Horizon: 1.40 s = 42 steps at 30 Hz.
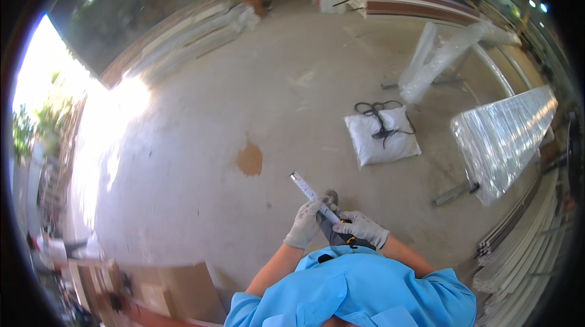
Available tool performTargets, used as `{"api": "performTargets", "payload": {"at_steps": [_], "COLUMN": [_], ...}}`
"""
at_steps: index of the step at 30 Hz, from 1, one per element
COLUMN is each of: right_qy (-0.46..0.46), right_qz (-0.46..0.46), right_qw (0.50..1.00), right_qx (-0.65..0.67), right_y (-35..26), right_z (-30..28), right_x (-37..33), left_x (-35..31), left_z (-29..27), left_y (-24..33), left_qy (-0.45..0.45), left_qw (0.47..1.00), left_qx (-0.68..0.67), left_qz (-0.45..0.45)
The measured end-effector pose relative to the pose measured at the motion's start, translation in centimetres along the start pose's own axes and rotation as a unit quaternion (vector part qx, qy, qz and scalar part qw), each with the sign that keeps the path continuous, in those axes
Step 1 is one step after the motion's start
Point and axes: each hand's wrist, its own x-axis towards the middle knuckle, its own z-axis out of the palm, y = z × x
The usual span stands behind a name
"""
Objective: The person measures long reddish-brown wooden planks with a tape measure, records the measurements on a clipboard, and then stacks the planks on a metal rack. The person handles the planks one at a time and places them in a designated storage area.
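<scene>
A flat, pale, dark-marked measuring tape (303, 185) slants over the smooth grey floor (280, 107), before the blue cloth shirt (378, 287). Left hand (304, 224) and right hand (365, 229), in whitish fabric gloves, both have a narrow grip on it. Beyond lies a plump white sack (378, 147).

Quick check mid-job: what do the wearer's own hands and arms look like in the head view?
The left hand and right hand wear matching off-white gloves ending near the wrists. The forearms are bare, below loose, light-blue sleeves. Any glove markings are too small to tell.
</scene>
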Motion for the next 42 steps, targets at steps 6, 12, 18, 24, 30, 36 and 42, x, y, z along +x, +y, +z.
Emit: {"api": "performTargets", "payload": {"at_steps": [6, 12, 18, 24, 30, 36, 42], "right_qy": [-0.033, -0.06, -0.17, -0.238, -0.11, -0.072, 0.106], "right_qz": [-0.002, 0.002, -0.13, -0.109, -0.111, -0.169, -0.099], "right_qw": [0.999, 0.997, 0.976, 0.909, 0.887, 0.954, 0.969], "right_qx": [0.014, -0.04, 0.037, 0.323, 0.434, 0.236, 0.199], "right_y": [-11.7, -25.8, -33.5, -40.9, -50.3, -54.9, -62.2], "right_z": [-8.0, -14.1, -20.5, -24.1, -30.9, -47.9, -62.3], "right_x": [17.6, 30.2, 47.0, 63.0, 71.1, 80.9, 84.9], "left_x": [20.5, 33.9, 48.7, 67.1, 84.9, 107.2, 129.4], "left_z": [0.5, 1.4, 0.7, 0.5, 4.1, 8.2, 14.9], "left_y": [15.0, 32.8, 46.9, 58.6, 65.5, 68.4, 78.9], "left_qy": [0.087, 0.236, -0.056, -0.224, -0.286, -0.367, -0.276], "left_qw": [0.99, 0.964, 0.986, 0.967, 0.955, 0.925, 0.954], "left_qx": [-0.106, -0.005, 0.057, 0.076, 0.069, 0.101, 0.07], "left_qz": [0.025, 0.126, 0.148, 0.097, -0.026, 0.003, 0.095]}}
